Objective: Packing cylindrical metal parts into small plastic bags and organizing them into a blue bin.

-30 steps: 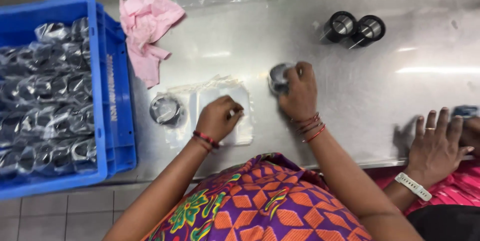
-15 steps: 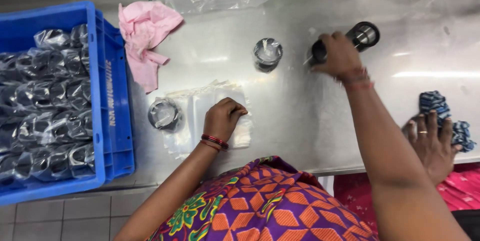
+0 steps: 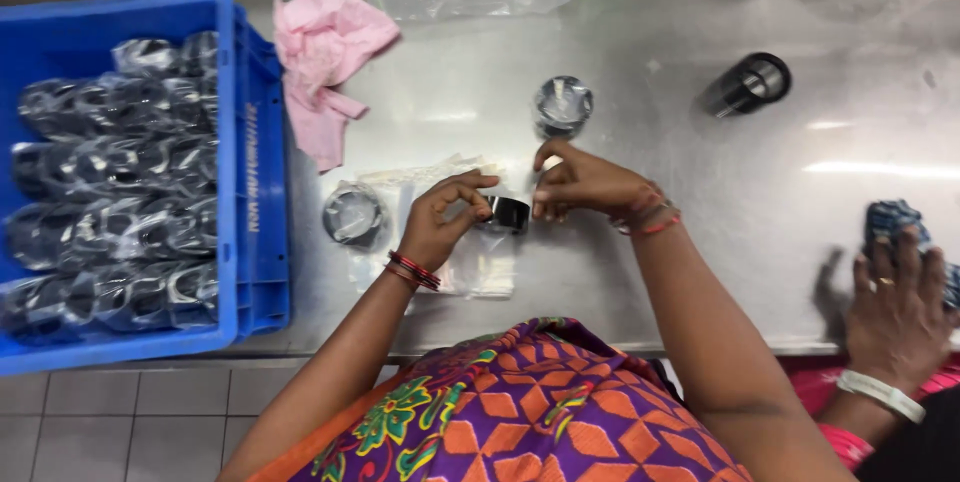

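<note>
Both hands at desk [image 3: 700,232] centre: left hand [image 3: 440,222] and right hand [image 3: 585,182] fingers clamped on one black ring [image 3: 510,212] over clear bags [image 3: 480,262]. One bagged ring [image 3: 352,214] at 9 o'clock, one wrapped ring [image 3: 562,104] at 12, one black cylinder [image 3: 750,84] at 2. One blue crate [image 3: 255,192] far left.

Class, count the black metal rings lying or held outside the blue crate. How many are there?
4: one held between the left hand and right hand, a bagged ring left of them, a bagged ring above them, a bare ring far right. Others may be hidden.
</note>
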